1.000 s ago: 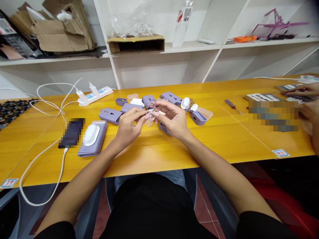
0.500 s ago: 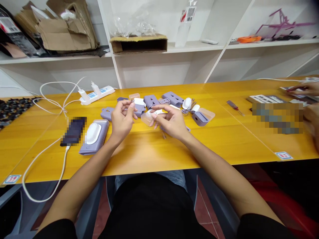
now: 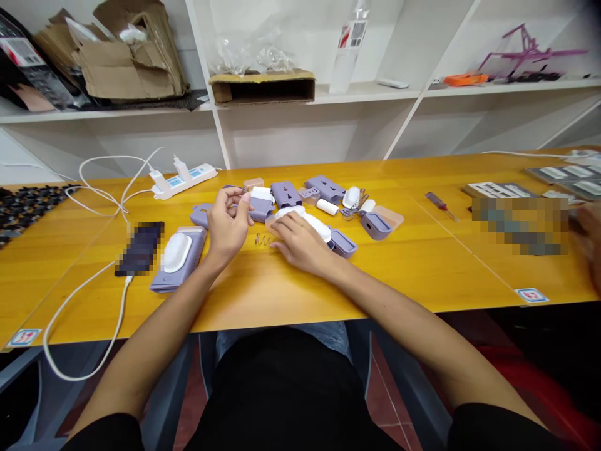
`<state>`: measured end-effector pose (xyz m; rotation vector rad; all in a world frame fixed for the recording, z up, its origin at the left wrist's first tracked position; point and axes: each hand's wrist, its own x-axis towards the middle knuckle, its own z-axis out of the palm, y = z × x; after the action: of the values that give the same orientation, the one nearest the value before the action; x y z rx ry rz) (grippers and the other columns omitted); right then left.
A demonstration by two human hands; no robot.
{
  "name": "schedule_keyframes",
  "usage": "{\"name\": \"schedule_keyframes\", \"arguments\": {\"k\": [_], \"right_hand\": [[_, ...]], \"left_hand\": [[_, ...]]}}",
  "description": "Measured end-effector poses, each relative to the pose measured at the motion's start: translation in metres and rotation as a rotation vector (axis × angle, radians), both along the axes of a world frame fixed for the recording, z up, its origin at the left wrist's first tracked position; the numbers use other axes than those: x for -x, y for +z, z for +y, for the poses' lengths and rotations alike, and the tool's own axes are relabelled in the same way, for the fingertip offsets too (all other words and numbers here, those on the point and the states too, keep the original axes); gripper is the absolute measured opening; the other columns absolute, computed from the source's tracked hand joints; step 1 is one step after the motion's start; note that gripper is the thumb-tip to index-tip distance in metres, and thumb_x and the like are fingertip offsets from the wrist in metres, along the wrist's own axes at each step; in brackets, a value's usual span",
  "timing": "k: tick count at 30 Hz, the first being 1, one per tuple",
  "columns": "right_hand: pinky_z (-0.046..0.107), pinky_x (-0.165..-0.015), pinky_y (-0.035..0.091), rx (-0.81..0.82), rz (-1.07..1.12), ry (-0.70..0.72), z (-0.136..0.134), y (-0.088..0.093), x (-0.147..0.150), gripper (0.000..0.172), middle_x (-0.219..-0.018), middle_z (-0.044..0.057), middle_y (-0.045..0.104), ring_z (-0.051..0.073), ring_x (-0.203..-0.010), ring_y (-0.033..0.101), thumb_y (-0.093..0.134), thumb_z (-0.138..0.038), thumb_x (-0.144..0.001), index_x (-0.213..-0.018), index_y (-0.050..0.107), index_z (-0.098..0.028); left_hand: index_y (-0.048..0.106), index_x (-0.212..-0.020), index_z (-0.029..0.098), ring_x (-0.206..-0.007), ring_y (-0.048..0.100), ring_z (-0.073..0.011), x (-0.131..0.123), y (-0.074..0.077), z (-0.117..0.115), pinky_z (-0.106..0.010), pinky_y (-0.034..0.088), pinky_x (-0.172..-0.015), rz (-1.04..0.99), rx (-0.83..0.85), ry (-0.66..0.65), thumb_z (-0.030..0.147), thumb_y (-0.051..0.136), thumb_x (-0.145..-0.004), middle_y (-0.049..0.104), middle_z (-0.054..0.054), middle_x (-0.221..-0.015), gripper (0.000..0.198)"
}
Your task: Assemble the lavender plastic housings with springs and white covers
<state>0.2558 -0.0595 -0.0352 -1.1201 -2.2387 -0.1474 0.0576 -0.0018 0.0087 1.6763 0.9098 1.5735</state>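
Note:
My left hand [image 3: 228,222] is raised over the table with thumb and fingers pinched together; whatever they hold is too small to make out. My right hand [image 3: 300,243] lies low, fingers stretched over a white plastic part [image 3: 319,227] and apart from one another. Just left of its fingertips, a thin metal spring [image 3: 263,239] rests on the wood. Beyond both hands are purple plastic housings [image 3: 285,193], a white cylinder [image 3: 327,207] and a tangle of springs [image 3: 355,210]. A purple frame-like piece [image 3: 343,243] sits beside my right wrist.
On the left are a purple device with a white top [image 3: 177,254], a phone [image 3: 139,247] on a white cable, and a power strip [image 3: 185,181]. A screwdriver [image 3: 439,203] lies to the right. Further right, another person's hand [image 3: 590,228] is near grey trays [image 3: 568,178].
My right hand has dropped from mid-air onto the white part, and its fingers have spread out. The spring beside it now shows. My left hand has barely moved. The other person's hand has drawn back.

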Motion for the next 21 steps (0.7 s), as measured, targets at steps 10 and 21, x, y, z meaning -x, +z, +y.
{"name": "schedule_keyframes", "arguments": {"k": [10, 21], "right_hand": [[0.054, -0.099, 0.053, -0.045, 0.328, -0.521, 0.026, 0.025, -0.100, 0.015, -0.106, 0.016, 0.078, 0.037, -0.106, 0.068, 0.065, -0.028, -0.101, -0.104, 0.077, -0.021], [0.047, -0.103, 0.051, 0.449, -0.065, -0.857, 0.024, 0.033, -0.167, 0.050, -0.124, 0.018, 0.082, 0.041, -0.132, 0.066, 0.059, -0.002, -0.084, -0.120, 0.086, -0.021]], "left_hand": [[0.067, -0.122, 0.020, -0.073, 0.068, -0.0172, 0.001, -0.019, 0.002, -0.028, 0.048, -0.069, 0.513, -0.355, 0.050, 0.033, 0.063, -0.107, 0.078, -0.007, -0.095, 0.021], [0.065, -0.126, 0.021, -0.081, 0.072, -0.0211, 0.003, -0.023, 0.004, -0.031, 0.052, -0.075, 0.701, -0.412, 0.104, 0.038, 0.056, -0.111, 0.077, -0.007, -0.095, 0.024]]}}
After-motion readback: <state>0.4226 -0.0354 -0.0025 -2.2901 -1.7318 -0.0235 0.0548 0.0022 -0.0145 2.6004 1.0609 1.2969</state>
